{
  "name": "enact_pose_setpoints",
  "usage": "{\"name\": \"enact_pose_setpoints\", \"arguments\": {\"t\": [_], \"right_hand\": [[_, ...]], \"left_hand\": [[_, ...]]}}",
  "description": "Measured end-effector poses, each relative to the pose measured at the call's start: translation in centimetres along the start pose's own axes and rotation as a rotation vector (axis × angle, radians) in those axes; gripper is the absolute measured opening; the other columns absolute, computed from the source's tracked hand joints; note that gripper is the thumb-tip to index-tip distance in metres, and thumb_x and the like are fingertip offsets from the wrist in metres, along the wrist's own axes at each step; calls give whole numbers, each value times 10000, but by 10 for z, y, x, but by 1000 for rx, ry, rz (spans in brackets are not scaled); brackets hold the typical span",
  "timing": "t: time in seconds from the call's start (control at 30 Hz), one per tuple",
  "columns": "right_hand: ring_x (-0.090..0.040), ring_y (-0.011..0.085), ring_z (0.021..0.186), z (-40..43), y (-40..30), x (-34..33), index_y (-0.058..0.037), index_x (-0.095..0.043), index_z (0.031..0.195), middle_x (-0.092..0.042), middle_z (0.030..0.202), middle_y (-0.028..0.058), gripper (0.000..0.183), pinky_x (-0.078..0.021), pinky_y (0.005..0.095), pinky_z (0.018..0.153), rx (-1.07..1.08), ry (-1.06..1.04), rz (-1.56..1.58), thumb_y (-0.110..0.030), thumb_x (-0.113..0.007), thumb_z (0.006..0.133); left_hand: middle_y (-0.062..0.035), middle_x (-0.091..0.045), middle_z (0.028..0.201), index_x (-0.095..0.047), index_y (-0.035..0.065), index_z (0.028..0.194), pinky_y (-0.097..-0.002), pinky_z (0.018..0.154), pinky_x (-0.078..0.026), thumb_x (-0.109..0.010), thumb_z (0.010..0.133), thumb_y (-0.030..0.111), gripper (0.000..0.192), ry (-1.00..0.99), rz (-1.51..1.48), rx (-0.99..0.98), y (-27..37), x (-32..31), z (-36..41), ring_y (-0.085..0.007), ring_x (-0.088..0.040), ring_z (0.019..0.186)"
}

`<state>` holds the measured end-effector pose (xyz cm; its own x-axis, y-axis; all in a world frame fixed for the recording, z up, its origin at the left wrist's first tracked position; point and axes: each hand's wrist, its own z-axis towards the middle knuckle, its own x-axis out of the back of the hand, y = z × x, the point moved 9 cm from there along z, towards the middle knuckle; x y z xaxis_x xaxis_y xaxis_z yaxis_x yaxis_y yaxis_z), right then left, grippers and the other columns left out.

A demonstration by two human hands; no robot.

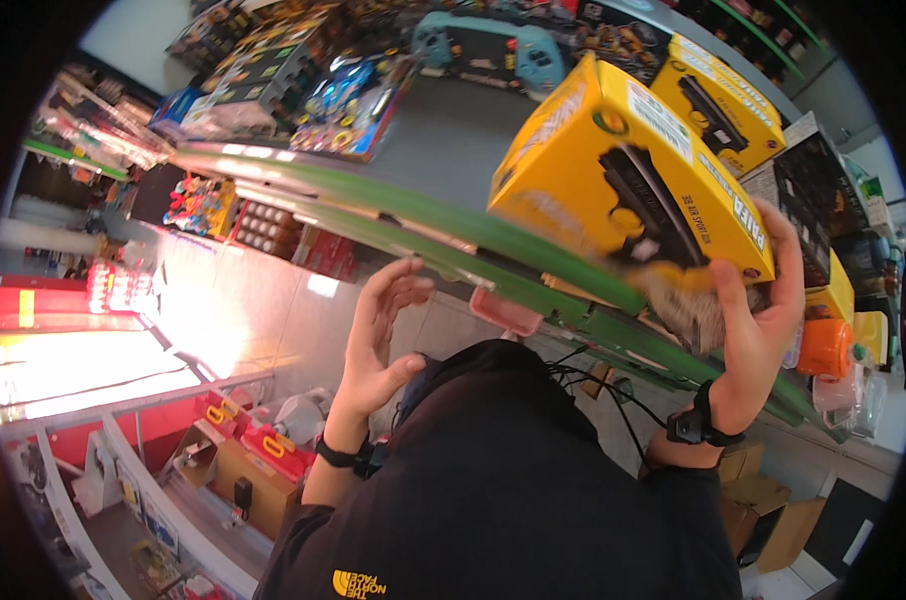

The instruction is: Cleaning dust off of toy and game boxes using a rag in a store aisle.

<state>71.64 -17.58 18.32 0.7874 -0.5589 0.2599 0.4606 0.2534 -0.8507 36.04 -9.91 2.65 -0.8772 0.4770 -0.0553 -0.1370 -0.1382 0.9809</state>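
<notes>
My right hand [757,322] grips the near end of a yellow toy air gun box [633,180], thumb on its printed face and fingers along its far side. The box is tilted over the green front edge of a grey shelf [442,135]. A blurred cloth-like thing [685,307], patterned black and white, lies just below the box by my palm; whether I hold it too is unclear. Apart from the box, my left hand [385,330] is raised with fingers spread, holding nothing. Behind the held box stands a second yellow air gun box [723,112].
A blue game controller-shaped package [487,56] and a blister-packed toy set [352,105] rest on the shelf. Black boxes [805,195] and an orange container [826,349] are at the right. Black cables [610,386] hang near my body. Cardboard boxes [760,502] sit lower right.
</notes>
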Motion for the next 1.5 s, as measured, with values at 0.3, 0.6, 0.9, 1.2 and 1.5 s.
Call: {"name": "enact_pose_setpoints", "arguments": {"t": [0.3, 0.6, 0.9, 1.2, 1.5], "right_hand": [[-653, 112, 1063, -76, 5, -186, 7, -643, 1394, -706, 1182, 49, 478, -504, 261, 970, -351, -709, 259, -189, -782, 980], [-631, 129, 1095, -148, 67, -282, -15, -713, 1304, -679, 1174, 22, 348, -492, 287, 996, -781, -538, 506, -267, -675, 1068], [-624, 90, 886, -264, 119, -351, 9, -730, 1125, -720, 986, -2, 213, -518, 285, 809, -652, -1239, -137, -164, -608, 1105], [-743, 242, 1089, -146, -90, -405, 65, -583, 1469, -705, 1319, 197, 423, -633, 338, 898, -512, -744, 568, -193, -497, 1144], [-367, 391, 1567, -215, -137, -452, -166, -521, 1608, -448, 1683, 110, 707, -243, 574, 1297, 729, -1155, -170, -108, -735, 937]], "left_hand": [[-158, -494, 1629, -262, 42, 1698, -453, 1227, -421, -802, 922, 290, 977, -98, -598, 294, -10, 35, -75, -302, -501, 1499], [-163, -627, 1478, -445, 15, 1566, -463, 1152, -527, -725, 967, 147, 675, 376, -776, 277, -45, 172, -180, -304, -653, 1329], [-218, -674, 1426, -523, -35, 1474, -503, 1124, -558, -716, 948, 102, 577, 544, -1153, 153, -65, 273, -252, -343, -695, 1287], [-158, -653, 1462, -483, 22, 1524, -487, 1155, -530, -724, 946, 91, 629, 495, -1027, 171, -66, 274, -253, -303, -659, 1339], [-51, -596, 1549, -489, 146, 1592, -483, 1199, -468, -780, 1002, 302, 676, 472, -1052, 105, -48, 196, -211, -239, -569, 1434]]}}
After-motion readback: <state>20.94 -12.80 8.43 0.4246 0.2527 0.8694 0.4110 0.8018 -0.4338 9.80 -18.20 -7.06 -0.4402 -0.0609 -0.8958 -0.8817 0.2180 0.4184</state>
